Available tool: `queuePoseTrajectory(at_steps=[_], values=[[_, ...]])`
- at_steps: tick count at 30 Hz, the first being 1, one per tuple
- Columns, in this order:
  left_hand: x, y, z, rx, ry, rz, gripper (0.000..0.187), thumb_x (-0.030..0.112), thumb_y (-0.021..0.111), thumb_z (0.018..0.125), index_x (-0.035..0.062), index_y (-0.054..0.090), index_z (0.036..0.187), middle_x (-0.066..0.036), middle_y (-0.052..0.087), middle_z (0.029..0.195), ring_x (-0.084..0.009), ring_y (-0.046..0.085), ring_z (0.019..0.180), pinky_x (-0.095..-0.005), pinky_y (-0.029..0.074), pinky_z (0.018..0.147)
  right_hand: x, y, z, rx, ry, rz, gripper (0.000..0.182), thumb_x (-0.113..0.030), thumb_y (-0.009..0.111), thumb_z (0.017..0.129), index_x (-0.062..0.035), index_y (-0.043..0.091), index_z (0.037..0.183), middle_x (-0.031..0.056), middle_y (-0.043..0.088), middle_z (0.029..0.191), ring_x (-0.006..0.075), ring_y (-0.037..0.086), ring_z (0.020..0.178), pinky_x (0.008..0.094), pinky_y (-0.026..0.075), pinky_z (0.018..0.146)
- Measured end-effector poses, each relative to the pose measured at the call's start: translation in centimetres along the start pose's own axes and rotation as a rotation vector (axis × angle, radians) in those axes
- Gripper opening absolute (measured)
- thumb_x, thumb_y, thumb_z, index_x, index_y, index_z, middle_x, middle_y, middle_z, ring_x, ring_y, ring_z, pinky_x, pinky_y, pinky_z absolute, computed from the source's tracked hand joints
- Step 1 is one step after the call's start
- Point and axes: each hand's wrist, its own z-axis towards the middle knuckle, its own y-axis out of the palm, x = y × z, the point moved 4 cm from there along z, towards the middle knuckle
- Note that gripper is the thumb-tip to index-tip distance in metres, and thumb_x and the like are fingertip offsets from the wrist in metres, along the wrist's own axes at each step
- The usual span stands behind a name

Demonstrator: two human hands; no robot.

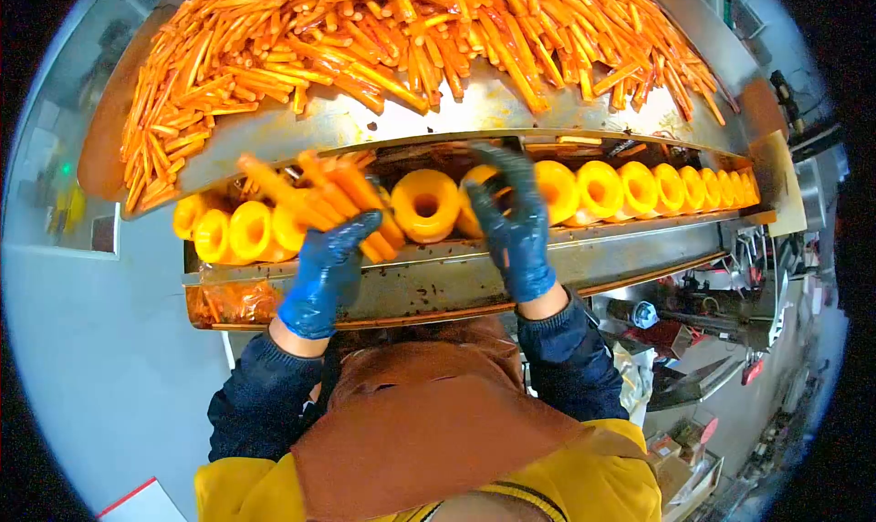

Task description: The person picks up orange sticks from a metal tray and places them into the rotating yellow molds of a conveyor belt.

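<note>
Orange sticks (411,38) heap on a steel tray (370,125) beyond yellow rings (426,225). The left hand (324,271) grasps a bundle (356,186), jutting past its fingers over the rings; the right hand (517,234), blurred, spreads its fingers over others, contact unclear.

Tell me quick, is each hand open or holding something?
Left hand: closed, holding a bundle of orange sticks.
Right hand: open, a bit blurred, nothing seen in it.

A smooth blue-grey floor (137,358) fills the left side — a small green light (66,169) glows near that edge, and a red-edged white panel (146,506) shows below. Cardboard boxes (673,475) stand lower right — metal clutter (716,296) above them.
</note>
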Motion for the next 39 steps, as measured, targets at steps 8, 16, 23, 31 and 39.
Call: queuePoseTrajectory(at_steps=[8, 16, 23, 31, 39], values=[[1.4, 3.4, 2.7, 0.206, -0.340, -0.704, 0.033, -0.001, 0.066, 0.076, 0.0078, 0.057, 0.107, 0.001, 0.058, 0.098, -0.0133, 0.056, 0.090, -0.0273, 0.046, 0.079, -1.4, 2.0, -1.1, -0.225, 0.028, -0.030, 0.029, -0.005, 0.069, 0.073, -0.0032, 0.061, 0.101, 0.0145, 0.063, 0.083, 0.0255, 0.063, 0.075, 0.0326, 0.050, 0.066], [-1.9, 2.7, 4.1, 0.128, -0.476, -0.810, 0.019, 0.006, 0.065, 0.079, 0.0059, 0.063, 0.099, 0.002, 0.061, 0.087, -0.0095, 0.057, 0.079, -0.0259, 0.046, 0.068, 1.6, -0.3, -0.4, -0.139, 0.062, -0.425, 0.032, -0.014, 0.069, 0.077, -0.0032, 0.059, 0.105, 0.0149, 0.062, 0.099, 0.0263, 0.062, 0.086, 0.0322, 0.051, 0.068], [1.2, 3.2, 3.4, 0.100, -0.379, -0.583, 0.020, 0.007, 0.062, 0.083, 0.0041, 0.062, 0.103, 0.000, 0.062, 0.092, -0.0101, 0.056, 0.081, -0.0270, 0.047, 0.071, -2.2, 1.6, -0.6, -0.223, 0.069, 0.075, 0.037, -0.012, 0.070, 0.078, -0.0051, 0.059, 0.112, 0.0121, 0.062, 0.103, 0.0250, 0.060, 0.084, 0.0321, 0.050, 0.067], [3.2, 2.3, 3.3, -0.099, -0.229, -0.154, 0.027, 0.008, 0.063, 0.084, 0.0022, 0.058, 0.110, -0.003, 0.063, 0.094, -0.0093, 0.056, 0.086, -0.0270, 0.048, 0.074, -2.9, 3.9, -0.3, -0.238, -0.005, 0.144, 0.025, -0.009, 0.070, 0.077, -0.0027, 0.061, 0.099, 0.0133, 0.060, 0.092, 0.0272, 0.061, 0.081, 0.0346, 0.050, 0.071], [0.7, -3.8, 3.2, 0.136, -0.348, -0.380, 0.026, 0.016, 0.061, 0.088, -0.0002, 0.060, 0.108, -0.002, 0.064, 0.086, -0.0127, 0.059, 0.076, -0.0271, 0.049, 0.071, -0.6, 4.9, 0.5, -0.179, 0.130, 0.076, 0.023, -0.012, 0.067, 0.081, -0.0024, 0.059, 0.101, 0.0111, 0.059, 0.083, 0.0154, 0.058, 0.069, 0.0273, 0.049, 0.064]])
